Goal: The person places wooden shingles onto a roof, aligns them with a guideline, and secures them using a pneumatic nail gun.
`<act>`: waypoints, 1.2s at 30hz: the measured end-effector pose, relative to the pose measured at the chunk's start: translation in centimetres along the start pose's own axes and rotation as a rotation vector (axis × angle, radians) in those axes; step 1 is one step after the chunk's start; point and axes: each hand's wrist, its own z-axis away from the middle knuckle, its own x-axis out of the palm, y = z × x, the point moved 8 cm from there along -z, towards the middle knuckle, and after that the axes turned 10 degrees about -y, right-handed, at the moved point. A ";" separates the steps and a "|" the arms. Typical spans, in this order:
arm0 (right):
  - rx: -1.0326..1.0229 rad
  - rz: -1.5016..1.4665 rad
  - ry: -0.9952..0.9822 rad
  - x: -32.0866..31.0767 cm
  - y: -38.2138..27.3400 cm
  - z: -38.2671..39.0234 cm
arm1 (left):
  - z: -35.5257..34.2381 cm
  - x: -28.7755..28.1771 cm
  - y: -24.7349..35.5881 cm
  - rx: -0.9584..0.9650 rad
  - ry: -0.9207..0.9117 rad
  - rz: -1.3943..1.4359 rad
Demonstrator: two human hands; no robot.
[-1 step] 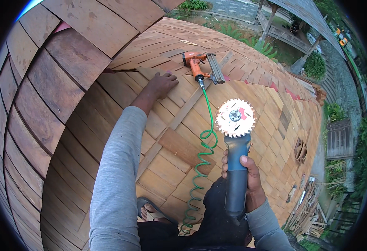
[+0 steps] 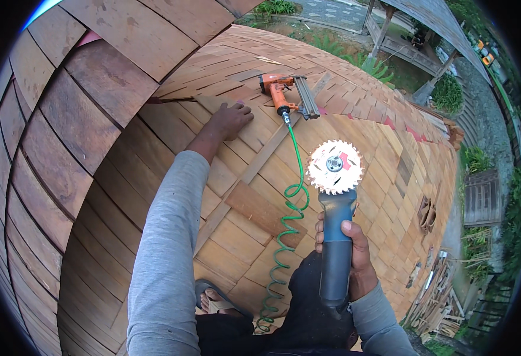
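Observation:
My right hand (image 2: 361,252) is wrapped round the dark blue-grey body of an angle grinder (image 2: 336,261), its thumb across the front. A toothed circular saw blade (image 2: 334,167), bright with a red mark, is fitted at the grinder's upper end and faces me. Farther up on the left, my left hand (image 2: 232,120) lies on the wooden shingles (image 2: 222,178) with its fingers apart and holds nothing. To the right of that hand rests an orange nail gun (image 2: 279,95) with a grey magazine. From its handle a coiled green air hose (image 2: 284,237) runs down toward my feet.
A long wooden batten (image 2: 254,166) and a loose brown board (image 2: 263,213) lie across the sloping roof. Darker shingled roofing (image 2: 103,77) rises close on the left. Past the roof's right edge are scrap wood (image 2: 438,305) and a roofed shelter (image 2: 412,47). A sandalled foot (image 2: 219,302) stands below.

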 end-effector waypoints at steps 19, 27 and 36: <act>0.051 0.040 -0.017 -0.5 0.3 0.1 | 0.6 -0.2 0.7 -0.057 -0.009 0.059; -0.021 0.017 0.014 0.6 0.2 -0.7 | 1.3 0.8 0.4 -0.044 0.131 0.063; 0.028 0.066 0.042 0.4 1.0 -1.4 | 3.3 0.2 1.0 -0.022 0.005 0.083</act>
